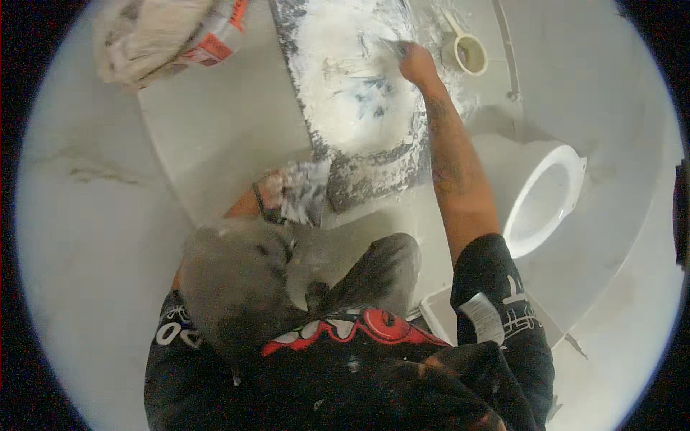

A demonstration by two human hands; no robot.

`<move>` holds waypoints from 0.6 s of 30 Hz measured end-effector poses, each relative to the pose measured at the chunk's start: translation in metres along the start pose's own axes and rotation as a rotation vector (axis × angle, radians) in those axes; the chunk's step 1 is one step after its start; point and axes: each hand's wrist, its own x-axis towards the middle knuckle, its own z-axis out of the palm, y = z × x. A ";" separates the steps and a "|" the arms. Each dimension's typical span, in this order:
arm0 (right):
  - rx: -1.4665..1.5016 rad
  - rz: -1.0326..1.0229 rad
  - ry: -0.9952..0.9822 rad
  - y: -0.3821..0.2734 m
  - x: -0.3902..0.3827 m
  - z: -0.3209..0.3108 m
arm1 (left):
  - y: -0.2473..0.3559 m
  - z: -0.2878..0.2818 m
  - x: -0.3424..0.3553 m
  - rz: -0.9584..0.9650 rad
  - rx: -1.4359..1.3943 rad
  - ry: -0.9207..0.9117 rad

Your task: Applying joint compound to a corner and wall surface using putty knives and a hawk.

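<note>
A long dark board [374, 190] lies on the floor ahead of me, with a wide layer of white powder or paste [334, 118] spread over it. Blue-grey streaks mark the middle of that layer. My right hand [419, 66] reaches far out over the board's right side. It is closed on a scraper [397, 47], whose blade is blurred against the white material. Near my left knee, my left hand [270, 192] grips a wide-bladed scraper [307, 192] beside the board's near left corner. White residue smears this blade, and part of the hand is hidden behind it.
A white bucket [546, 190] lies on its side by my right forearm. Beyond my right hand sits a cream long-handled scoop [468, 54]. At the far left is a plastic bag [162, 32] with orange print. White powder dusts the floor beside the board.
</note>
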 end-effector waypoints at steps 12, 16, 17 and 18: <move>-0.175 -0.334 -0.229 -0.044 0.033 0.067 | -0.019 -0.008 0.199 0.096 -0.245 0.166; -0.072 -0.370 -0.272 -0.047 -0.004 0.066 | 0.002 0.022 0.209 0.127 -0.193 0.148; -0.081 -0.367 -0.297 -0.047 -0.017 0.061 | 0.007 0.022 0.208 0.140 -0.185 0.146; -0.061 -0.375 -0.313 -0.046 -0.031 0.060 | 0.013 0.020 0.204 0.150 -0.178 0.143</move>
